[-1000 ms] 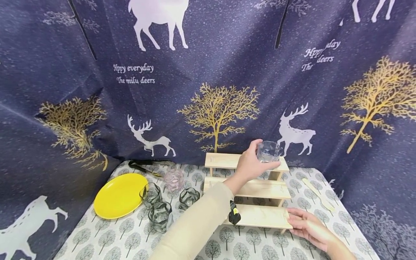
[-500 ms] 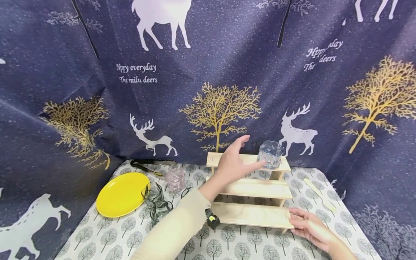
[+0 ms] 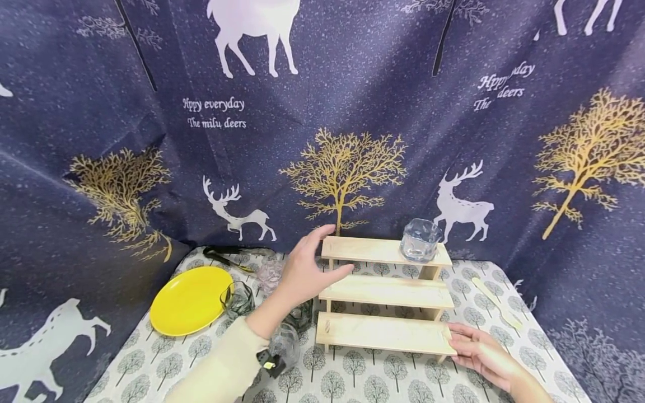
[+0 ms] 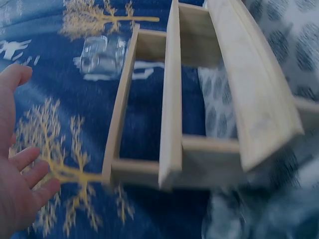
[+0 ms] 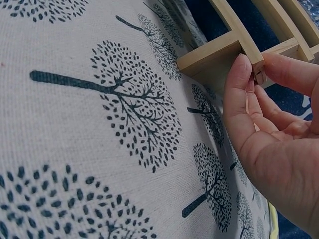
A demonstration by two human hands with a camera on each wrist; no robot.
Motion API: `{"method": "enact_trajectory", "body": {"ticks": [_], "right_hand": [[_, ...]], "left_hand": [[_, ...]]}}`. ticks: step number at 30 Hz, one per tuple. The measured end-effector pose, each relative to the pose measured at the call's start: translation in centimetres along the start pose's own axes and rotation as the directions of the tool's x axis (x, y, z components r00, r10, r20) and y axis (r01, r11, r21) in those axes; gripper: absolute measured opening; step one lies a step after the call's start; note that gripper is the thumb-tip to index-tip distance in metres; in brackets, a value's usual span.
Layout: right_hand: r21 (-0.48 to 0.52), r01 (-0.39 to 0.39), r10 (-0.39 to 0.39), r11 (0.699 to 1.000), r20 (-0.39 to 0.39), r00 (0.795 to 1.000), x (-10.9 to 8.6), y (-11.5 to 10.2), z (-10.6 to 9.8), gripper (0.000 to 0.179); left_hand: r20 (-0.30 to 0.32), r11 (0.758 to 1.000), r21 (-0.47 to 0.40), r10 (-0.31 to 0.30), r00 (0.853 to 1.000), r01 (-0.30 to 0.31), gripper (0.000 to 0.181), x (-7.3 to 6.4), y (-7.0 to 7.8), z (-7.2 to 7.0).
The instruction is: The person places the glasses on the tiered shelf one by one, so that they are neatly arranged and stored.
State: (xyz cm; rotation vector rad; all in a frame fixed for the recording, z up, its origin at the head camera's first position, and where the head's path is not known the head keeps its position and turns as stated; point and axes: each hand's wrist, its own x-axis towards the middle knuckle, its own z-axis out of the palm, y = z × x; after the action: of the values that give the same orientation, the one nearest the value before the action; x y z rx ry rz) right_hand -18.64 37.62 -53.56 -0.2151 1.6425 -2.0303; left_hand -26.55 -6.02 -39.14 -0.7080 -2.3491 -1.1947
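Top tier (image 3: 360, 249) open leftward; clear glass (image 3: 420, 242) blocks right end.

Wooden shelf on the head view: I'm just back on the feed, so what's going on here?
A person's right hand grips the right end of the wooden shelf at its lowest tier. The left hand holds nothing, raised near the shelf's left end. A clear glass stands on the top tier, toward the right. A yellow plate and more glasses are off to the left.
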Motion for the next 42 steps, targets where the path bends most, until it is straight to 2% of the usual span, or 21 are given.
{"method": "enact_trajectory", "body": {"ticks": [9,14,17,23,26,29,33,39,40,42], "right_hand": [[0.010,0.007,-0.007,1.000,0.005,1.000,-0.1,0.0,0.0,0.035],[0.023,-0.006,0.006,1.000,0.001,1.000,-0.2,0.0,0.0,0.034],[0.029,-0.018,0.018,0.999,-0.002,1.000,-0.2,-0.1,0.0,0.035],[0.037,-0.024,0.024,0.999,0.002,1.000,-0.2,-0.1,0.0,0.034],[0.045,-0.012,0.011,0.999,0.011,1.000,-0.2,0.0,0.1,0.035],[0.052,-0.001,0.000,0.999,0.019,1.000,-0.2,0.0,0.1,0.036],[0.061,0.001,-0.002,0.998,0.018,1.000,-0.1,0.1,0.1,0.034],[0.072,0.029,-0.033,0.997,0.048,0.998,0.0,0.1,0.1,0.036],[0.074,0.030,-0.033,0.997,0.050,0.998,0.0,0.1,0.1,0.036],[0.077,0.023,-0.026,0.997,0.045,0.999,0.0,0.1,0.1,0.036]], "left_hand": [[-0.092,0.993,0.033,-0.112,0.989,0.116,0.083,-4.4,-5.5,-4.9],[-0.120,0.974,0.084,-0.200,0.972,0.211,0.086,-7.2,-8.7,-7.0],[-0.116,0.952,0.128,-0.265,0.957,0.279,0.089,-8.7,-10.4,-7.8],[-0.083,0.899,0.190,-0.386,0.919,0.395,0.096,-11.0,-13.5,-8.7],[-0.076,0.884,0.188,-0.421,0.904,0.428,0.099,-12.0,-14.7,-9.0],[-0.066,0.881,0.165,-0.440,0.896,0.444,0.102,-12.7,-15.7,-9.1],[-0.047,0.872,0.102,-0.477,0.878,0.479,0.104,-13.3,-16.6,-9.2],[-0.023,0.832,0.064,-0.551,0.834,0.551,0.105,-13.5,-17.6,-9.5],[-0.020,0.829,0.067,-0.555,0.832,0.555,0.105,-13.5,-17.7,-9.5],[-0.019,0.832,0.073,-0.550,0.835,0.550,0.104,-13.5,-17.8,-9.5]]}}
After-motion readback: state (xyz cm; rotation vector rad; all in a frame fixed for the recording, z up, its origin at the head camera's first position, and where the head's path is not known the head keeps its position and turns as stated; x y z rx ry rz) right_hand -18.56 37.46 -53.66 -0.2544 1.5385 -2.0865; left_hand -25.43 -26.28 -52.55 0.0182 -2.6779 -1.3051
